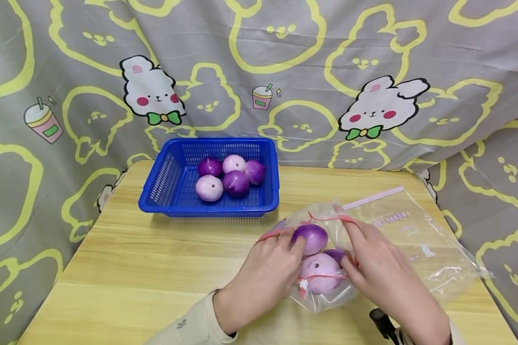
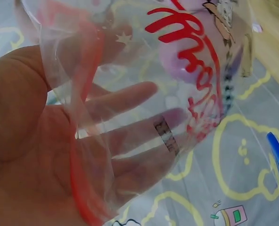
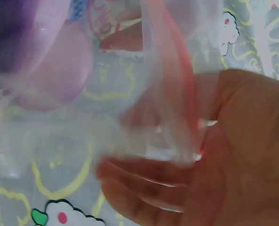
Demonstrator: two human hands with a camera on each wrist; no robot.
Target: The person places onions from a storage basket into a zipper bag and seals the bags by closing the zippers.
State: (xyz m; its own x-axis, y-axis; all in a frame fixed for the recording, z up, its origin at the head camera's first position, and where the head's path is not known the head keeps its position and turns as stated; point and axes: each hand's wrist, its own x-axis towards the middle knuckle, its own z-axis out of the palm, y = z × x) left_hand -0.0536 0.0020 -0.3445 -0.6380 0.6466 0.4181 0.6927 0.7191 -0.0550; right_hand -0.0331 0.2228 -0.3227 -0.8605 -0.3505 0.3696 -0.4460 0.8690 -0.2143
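Note:
A clear zip bag (image 1: pixel 315 303) with red strips along its mouth sits on the table, holding purple onions, among them a purple one (image 1: pixel 313 238) and a paler one (image 1: pixel 319 270). My left hand (image 1: pixel 269 258) is at the bag's left rim, its fingertips beside the upper onion. In the left wrist view its fingers (image 2: pixel 125 101) are straight and seen through the printed film. My right hand (image 1: pixel 377 258) holds the right rim, with the red strip (image 3: pixel 184 66) running in between thumb and fingers in the blurred right wrist view.
A blue plastic basket (image 1: pixel 155 210) with several purple onions (image 1: pixel 236 183) stands at the back left of the wooden table (image 1: pixel 155 282). Another clear bag (image 1: pixel 436 230), with a pale strip, lies flat at the right. A patterned grey curtain (image 1: pixel 224 43) hangs behind.

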